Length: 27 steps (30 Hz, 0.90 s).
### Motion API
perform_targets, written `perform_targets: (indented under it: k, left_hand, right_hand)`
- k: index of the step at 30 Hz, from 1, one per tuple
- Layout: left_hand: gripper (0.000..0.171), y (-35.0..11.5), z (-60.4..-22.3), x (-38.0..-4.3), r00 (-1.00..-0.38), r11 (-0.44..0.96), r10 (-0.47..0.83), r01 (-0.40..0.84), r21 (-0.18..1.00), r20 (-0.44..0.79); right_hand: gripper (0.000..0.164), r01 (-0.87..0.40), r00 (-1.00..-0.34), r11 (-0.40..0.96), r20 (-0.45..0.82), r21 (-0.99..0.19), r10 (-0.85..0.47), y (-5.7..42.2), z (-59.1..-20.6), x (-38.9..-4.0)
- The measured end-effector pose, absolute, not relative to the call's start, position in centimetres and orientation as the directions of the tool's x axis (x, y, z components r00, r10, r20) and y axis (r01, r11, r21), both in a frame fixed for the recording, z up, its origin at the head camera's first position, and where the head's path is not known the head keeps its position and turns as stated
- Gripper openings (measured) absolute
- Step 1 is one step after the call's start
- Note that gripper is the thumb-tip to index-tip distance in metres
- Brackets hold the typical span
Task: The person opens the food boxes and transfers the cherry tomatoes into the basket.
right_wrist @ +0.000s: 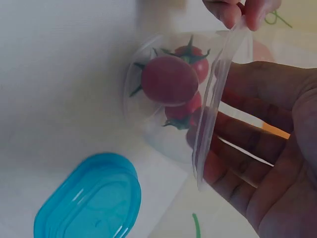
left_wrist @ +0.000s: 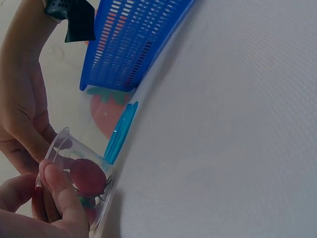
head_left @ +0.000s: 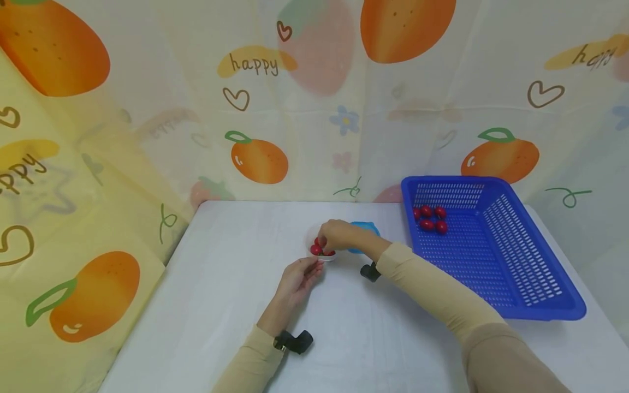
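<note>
A clear plastic cup (right_wrist: 148, 134) holds several cherry tomatoes (right_wrist: 169, 80) with green stems. My left hand (head_left: 297, 279) pinches its rim between thumb and fingers, and in the left wrist view the cup leans in that grip. From the other side my right hand (head_left: 339, 236) reaches over the rim. Its fingers (right_wrist: 252, 134) extend loosely into the cup's mouth, with fingertips close by the cherry tomatoes and partly hidden behind the rim. Beside the cup lies a translucent blue lid (right_wrist: 91, 198), partly covered by my right wrist in the head view.
A large blue perforated basket (head_left: 550, 262) stands on the right of the white-covered table (head_left: 206, 295). Several cherry tomatoes (head_left: 427, 225) lie in its far left corner. A fruit-print curtain (head_left: 314, 125) hangs behind the table's far edge and along its left side.
</note>
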<state>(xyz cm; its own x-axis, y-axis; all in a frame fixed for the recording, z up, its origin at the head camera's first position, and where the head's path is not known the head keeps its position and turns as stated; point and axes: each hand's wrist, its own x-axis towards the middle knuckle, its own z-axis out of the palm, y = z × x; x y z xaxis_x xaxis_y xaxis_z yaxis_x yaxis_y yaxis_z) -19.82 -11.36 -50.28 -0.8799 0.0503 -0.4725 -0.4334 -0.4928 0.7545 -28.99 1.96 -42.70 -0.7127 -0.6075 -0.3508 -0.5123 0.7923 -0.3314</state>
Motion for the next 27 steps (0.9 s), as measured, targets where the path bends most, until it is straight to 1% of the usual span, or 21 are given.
perform_targets:
  k: [3,5,11,15,18,21,25,27]
  left_hand:
    - [0.022,-11.3,-50.3,-19.9,-0.881,-0.496,0.050,-0.431,0.754,-0.471]
    - [0.023,-11.3,-50.4,-19.9,-0.886,-0.494,0.054,-0.425,0.758,-0.461]
    - [0.023,-11.3,-50.4,-19.9,-0.887,-0.498,0.047,-0.420,0.758,-0.460]
    - [0.023,-11.3,-50.3,-20.0,-0.882,-0.494,0.045,-0.427,0.758,-0.468]
    - [0.024,-11.3,-50.3,-20.0,-0.881,-0.490,0.044,-0.430,0.758,-0.471]
    - [0.023,-11.3,-50.3,-19.9,-0.880,-0.493,0.044,-0.430,0.756,-0.472]
    - [0.021,-11.4,-50.3,-19.9,-0.886,-0.508,0.050,-0.421,0.752,-0.462]
    - [0.019,-11.4,-50.3,-19.9,-0.887,-0.510,0.051,-0.418,0.752,-0.459]
  right_hand:
    - [0.021,-0.494,-0.715,0.810,-0.382,-0.315,-0.585,1.6,-42.8,-29.0]
    - [0.020,-0.507,-0.715,0.813,-0.387,-0.287,-0.582,1.5,-42.8,-29.0]
    - [0.011,-0.594,-0.700,0.780,-0.354,-0.194,-0.621,1.3,-43.4,-29.0]
    - [0.011,-0.613,-0.708,0.775,-0.331,-0.152,-0.624,1.3,-44.0,-29.0]
    - [0.013,-0.608,-0.712,0.780,-0.330,-0.152,-0.620,1.3,-44.1,-29.0]
    - [0.011,-0.608,-0.711,0.777,-0.323,-0.165,-0.625,1.3,-44.0,-29.0]
    - [0.008,-0.616,-0.709,0.765,-0.293,-0.185,-0.642,1.6,-43.6,-28.9]
    - [0.010,-0.621,-0.707,0.757,-0.273,-0.203,-0.653,1.8,-43.2,-28.9]
